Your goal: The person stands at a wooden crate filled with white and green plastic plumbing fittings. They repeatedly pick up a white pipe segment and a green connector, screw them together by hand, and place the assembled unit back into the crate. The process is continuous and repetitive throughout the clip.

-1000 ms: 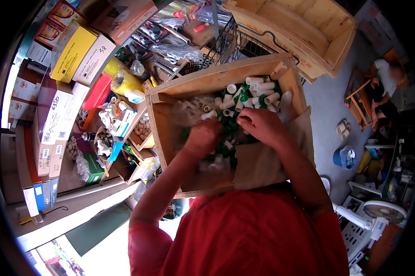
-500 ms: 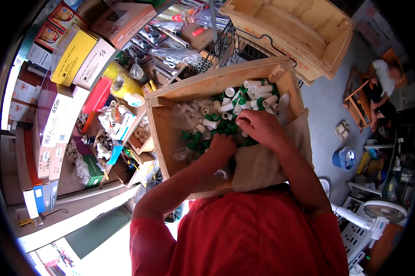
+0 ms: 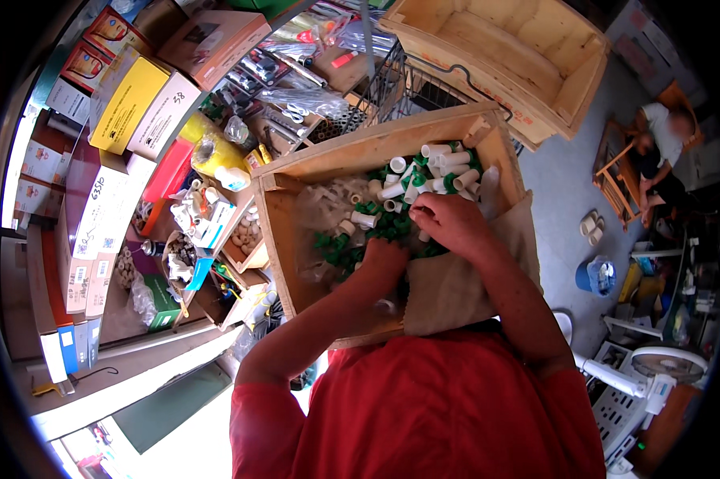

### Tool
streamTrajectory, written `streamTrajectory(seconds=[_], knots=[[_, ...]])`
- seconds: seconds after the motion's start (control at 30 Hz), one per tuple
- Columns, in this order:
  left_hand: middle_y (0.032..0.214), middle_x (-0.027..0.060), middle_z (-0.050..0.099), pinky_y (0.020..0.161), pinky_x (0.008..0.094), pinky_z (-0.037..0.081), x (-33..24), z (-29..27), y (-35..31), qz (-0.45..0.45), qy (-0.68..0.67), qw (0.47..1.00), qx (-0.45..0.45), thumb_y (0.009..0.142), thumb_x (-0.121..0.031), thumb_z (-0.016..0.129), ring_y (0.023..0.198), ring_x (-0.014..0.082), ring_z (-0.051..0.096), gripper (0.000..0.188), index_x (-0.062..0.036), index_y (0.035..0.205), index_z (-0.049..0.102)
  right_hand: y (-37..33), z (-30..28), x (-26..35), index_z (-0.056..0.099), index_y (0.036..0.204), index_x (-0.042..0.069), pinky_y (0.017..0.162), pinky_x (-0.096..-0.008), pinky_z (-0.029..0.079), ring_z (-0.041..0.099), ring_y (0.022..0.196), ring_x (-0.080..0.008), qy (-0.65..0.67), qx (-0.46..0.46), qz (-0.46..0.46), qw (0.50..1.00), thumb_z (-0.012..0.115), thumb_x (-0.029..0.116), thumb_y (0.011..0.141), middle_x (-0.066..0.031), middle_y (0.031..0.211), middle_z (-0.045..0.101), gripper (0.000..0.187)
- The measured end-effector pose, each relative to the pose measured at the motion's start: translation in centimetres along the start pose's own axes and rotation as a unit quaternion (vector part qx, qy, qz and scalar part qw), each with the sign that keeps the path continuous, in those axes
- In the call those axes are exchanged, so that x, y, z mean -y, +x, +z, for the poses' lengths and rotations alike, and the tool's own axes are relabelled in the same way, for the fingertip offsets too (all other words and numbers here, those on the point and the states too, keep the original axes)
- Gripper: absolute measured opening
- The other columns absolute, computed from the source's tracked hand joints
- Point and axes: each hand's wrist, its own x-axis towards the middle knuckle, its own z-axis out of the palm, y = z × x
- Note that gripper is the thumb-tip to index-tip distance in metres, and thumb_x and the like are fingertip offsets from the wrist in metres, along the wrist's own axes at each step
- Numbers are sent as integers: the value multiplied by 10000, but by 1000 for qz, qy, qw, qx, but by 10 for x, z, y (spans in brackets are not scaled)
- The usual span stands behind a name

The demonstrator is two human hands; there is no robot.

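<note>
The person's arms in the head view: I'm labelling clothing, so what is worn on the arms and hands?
Both forearms are bare. The left hand and right hand wear no gloves, and no rings or watch show. A red short-sleeved shirt covers the shoulders and upper arms, without visible markings.

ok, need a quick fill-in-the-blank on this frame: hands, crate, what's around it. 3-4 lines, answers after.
1. Both hands, left hand and right hand, are inside a ____ crate.
2. The pipe fittings in the crate are white and ____.
3. The person's shirt is ____.
4. A brown ____ hangs over the crate's near edge.

Missing words: wooden; green; red; sack
</note>
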Motion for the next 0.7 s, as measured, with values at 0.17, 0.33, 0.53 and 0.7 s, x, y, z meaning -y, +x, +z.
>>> streamTrajectory(seconds=[0.17, 0.33, 0.53, 0.7], knots=[[884, 74, 664, 697, 426, 485, -8, -10, 5, -19, 7, 998, 59, 797, -192, 601, 837, 264, 668, 164, -137, 949, 627, 1, -1, 1, 646, 922, 81, 603, -371, 484, 644, 660, -249, 5, 1, 19, 1000, 628, 258, 889, -93, 771, 670, 181], [821, 84, 680, 650, 407, 500, -1, -10, 4, -24, -16, 999, 39, 807, -184, 586, 772, 263, 682, 153, -134, 944, 629, 3, -4, -1, 642, 951, 79, 621, -363, 497, 662, 697, -250, 43, -24, 43, 998, 618, 251, 890, -99, 796, 679, 185], [672, 97, 654, 551, 425, 504, 13, -15, 5, -13, -62, 997, 35, 776, -232, 615, 653, 294, 673, 145, -123, 868, 642, 6, -4, -4, 638, 979, 94, 640, -389, 507, 669, 727, -268, 78, -58, 78, 992, 612, 282, 883, -93, 809, 687, 213], [698, 125, 660, 585, 417, 520, 22, -34, 1, -70, -133, 987, -50, 777, -280, 616, 656, 296, 668, 195, -87, 778, 651, 7, -6, -3, 638, 993, 89, 653, -376, 511, 672, 733, -260, 98, -63, 82, 990, 611, 250, 880, -101, 807, 687, 199]])
